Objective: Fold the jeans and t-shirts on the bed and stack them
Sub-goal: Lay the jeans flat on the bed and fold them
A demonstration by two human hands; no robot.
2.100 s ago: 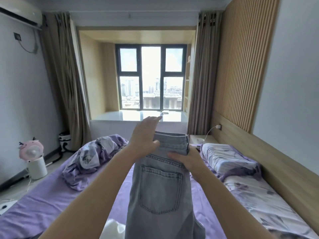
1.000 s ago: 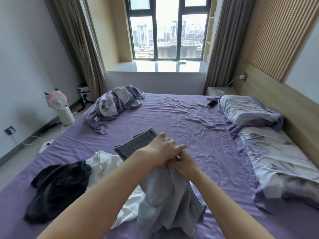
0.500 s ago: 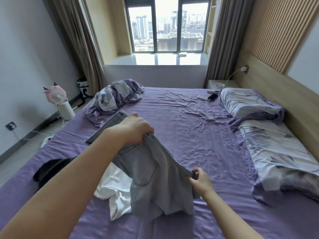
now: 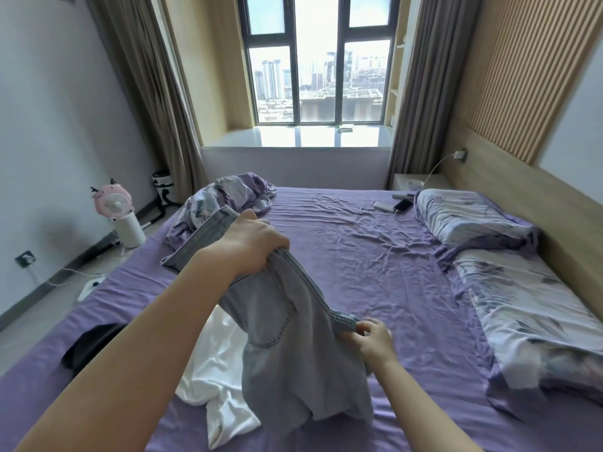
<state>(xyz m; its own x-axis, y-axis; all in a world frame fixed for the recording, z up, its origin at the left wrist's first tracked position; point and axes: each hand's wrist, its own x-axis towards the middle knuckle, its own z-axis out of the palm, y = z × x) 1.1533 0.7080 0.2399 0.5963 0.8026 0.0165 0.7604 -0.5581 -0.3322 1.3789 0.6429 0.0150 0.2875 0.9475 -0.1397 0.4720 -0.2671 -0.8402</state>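
A pair of light blue jeans (image 4: 293, 347) hangs between my hands above the purple bed (image 4: 375, 272). My left hand (image 4: 251, 246) grips the waistband high up at the left. Lower and to the right, my right hand (image 4: 372, 337) pinches the other end of the waistband. The legs droop onto the sheet. Under the jeans lies a crumpled white t-shirt (image 4: 218, 383). A black garment (image 4: 88, 347) lies at the bed's left edge, partly hidden by my left arm.
A bunched floral quilt (image 4: 225, 197) sits at the far left of the bed. Two floral pillows (image 4: 483, 223) line the wooden headboard on the right. A phone and power bank (image 4: 394, 205) lie near the far pillow. A pink fan (image 4: 114, 203) stands on the floor.
The jeans came down from in front of my face toward the bed. My hands, first together on the waistband, have spread apart, left hand up-left and right hand down-right, stretching the waistband.
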